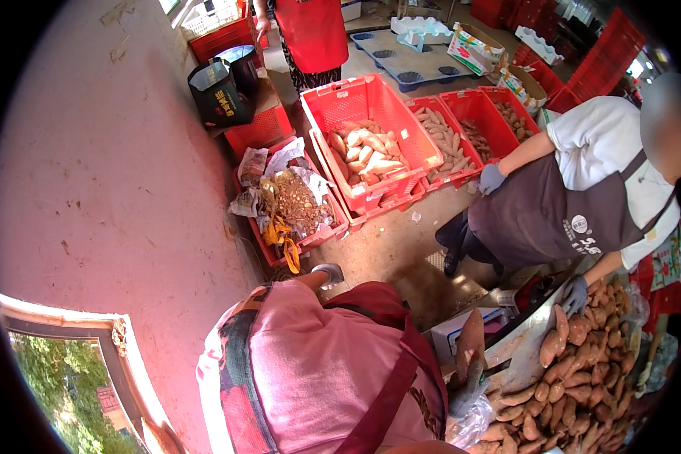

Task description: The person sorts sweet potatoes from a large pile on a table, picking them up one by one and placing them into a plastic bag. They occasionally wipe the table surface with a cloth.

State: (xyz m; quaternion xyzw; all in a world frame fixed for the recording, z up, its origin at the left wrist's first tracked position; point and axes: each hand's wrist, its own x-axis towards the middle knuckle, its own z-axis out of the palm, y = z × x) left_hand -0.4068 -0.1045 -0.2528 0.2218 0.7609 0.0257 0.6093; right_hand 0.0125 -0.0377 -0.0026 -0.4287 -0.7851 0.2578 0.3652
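My left hand (330,274), in a grey glove, hangs low beside the wall, near a red crate (335,234) lined with paper and filled with brown debris; its fingers are partly hidden. At lower right my right hand (469,391), also gloved, holds a large sweet potato (470,343) upright. Clear plastic film (474,424) lies just below that hand. Beside it a heap of sweet potatoes (567,386) covers a work surface (522,363). A co-worker's gloved hand (575,295) rests at the heap's upper edge.
A co-worker in a dark apron (550,221) stands at right; another person in a red apron (312,34) is at the top. Stacked red crates (425,148) with sweet potatoes stand ahead. Also in view are a blue pallet (414,57), a wall (119,170) and a white box (448,335).
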